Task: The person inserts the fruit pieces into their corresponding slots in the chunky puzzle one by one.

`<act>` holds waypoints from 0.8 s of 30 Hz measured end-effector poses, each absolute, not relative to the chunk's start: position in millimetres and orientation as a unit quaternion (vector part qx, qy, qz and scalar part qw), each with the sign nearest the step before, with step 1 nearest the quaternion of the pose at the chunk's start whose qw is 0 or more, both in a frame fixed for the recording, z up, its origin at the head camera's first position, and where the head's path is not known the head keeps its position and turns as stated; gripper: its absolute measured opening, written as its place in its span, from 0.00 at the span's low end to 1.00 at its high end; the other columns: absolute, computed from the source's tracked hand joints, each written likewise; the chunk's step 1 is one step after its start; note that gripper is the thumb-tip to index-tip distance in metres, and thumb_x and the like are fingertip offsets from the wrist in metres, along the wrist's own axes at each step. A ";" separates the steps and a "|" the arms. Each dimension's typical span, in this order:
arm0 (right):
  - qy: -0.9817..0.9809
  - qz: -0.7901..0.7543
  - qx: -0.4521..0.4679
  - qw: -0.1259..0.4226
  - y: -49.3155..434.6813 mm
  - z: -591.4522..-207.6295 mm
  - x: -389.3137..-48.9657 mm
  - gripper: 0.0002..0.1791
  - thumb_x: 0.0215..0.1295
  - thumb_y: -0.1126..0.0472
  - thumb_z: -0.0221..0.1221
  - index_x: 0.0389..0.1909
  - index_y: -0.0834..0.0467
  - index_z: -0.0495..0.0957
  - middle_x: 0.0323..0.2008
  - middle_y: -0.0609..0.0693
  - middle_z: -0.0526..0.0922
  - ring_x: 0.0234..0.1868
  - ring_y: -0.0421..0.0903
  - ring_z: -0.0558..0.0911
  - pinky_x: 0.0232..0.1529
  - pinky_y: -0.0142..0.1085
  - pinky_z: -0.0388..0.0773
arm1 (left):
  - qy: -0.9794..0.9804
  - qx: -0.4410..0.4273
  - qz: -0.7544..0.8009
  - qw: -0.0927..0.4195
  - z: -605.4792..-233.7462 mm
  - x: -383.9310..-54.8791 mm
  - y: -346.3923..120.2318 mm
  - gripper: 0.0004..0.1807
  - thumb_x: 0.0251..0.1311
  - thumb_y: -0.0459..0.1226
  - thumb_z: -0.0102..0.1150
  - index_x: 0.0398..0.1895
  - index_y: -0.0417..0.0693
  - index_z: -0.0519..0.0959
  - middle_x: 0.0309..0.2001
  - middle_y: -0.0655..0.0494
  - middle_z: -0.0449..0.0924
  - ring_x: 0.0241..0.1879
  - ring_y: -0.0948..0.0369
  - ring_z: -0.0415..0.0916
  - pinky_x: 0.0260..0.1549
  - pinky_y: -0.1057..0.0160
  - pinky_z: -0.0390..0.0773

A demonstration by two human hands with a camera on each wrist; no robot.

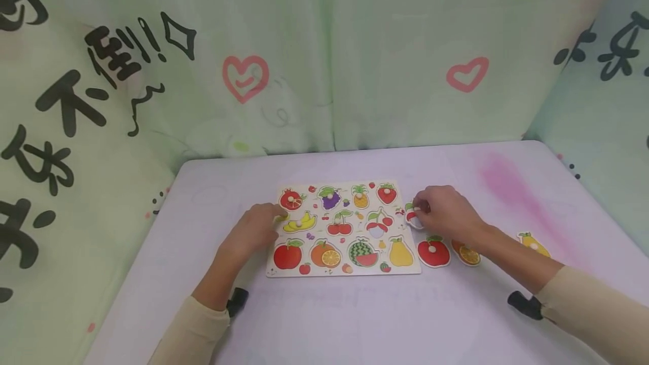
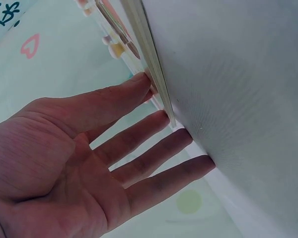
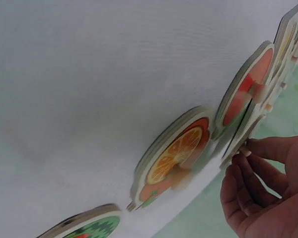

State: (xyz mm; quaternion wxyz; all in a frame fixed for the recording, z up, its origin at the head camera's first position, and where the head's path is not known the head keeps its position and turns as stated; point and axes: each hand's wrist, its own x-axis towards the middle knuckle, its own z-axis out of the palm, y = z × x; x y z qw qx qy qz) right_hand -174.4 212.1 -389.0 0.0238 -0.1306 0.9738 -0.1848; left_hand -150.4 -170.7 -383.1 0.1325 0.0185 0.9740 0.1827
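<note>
Beige sleeves [image 1: 588, 311] nearest cam, over pale tabletop [image 1: 324, 320]. Fruit puzzle board [image 1: 366, 272] sits mid-tabletop, nearer back edge. L hand [image 1: 255, 228], outer fingers spread, touches its left edge; R hand [image 1: 448, 213] pinches red/green pc [image 1: 413, 220] at right edge, near apple pc [image 1: 434, 253] & orange pc [image 1: 467, 254].

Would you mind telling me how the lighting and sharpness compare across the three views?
Head view: soft light, faint shadows on the table, large prints on the puzzle board readable; left wrist view: dimmer, the left hand shaded; right wrist view: dim too, the knob on the orange piece looking smeared.
</note>
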 end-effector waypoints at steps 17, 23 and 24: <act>0.967 -0.192 -0.156 0.062 156.7 -394.9 -179.6 0.10 0.65 0.62 0.67 0.45 0.60 0.89 0.35 0.49 0.86 0.37 0.47 0.78 0.36 0.36 0.80 | 0.975 0.016 0.177 0.134 -387.0 -154.5 -171.1 0.31 0.60 0.33 0.73 0.68 0.50 0.78 0.68 0.45 0.76 0.71 0.47 0.70 0.58 0.50 0.84; 0.966 -0.184 -0.176 0.048 147.8 -398.1 -179.1 0.11 0.64 0.62 0.67 0.45 0.60 0.89 0.36 0.50 0.88 0.36 0.47 0.79 0.36 0.36 0.81 | 0.976 0.016 0.173 0.133 -385.9 -154.4 -171.0 0.31 0.60 0.33 0.73 0.68 0.50 0.78 0.67 0.45 0.77 0.70 0.47 0.71 0.57 0.51 0.85; 0.966 -0.182 -0.179 0.046 146.5 -398.8 -179.1 0.11 0.64 0.62 0.67 0.45 0.60 0.89 0.36 0.50 0.89 0.36 0.47 0.80 0.37 0.37 0.81 | 0.976 0.015 0.173 0.133 -385.9 -154.3 -171.1 0.31 0.60 0.33 0.73 0.68 0.50 0.78 0.67 0.45 0.77 0.70 0.47 0.71 0.57 0.51 0.85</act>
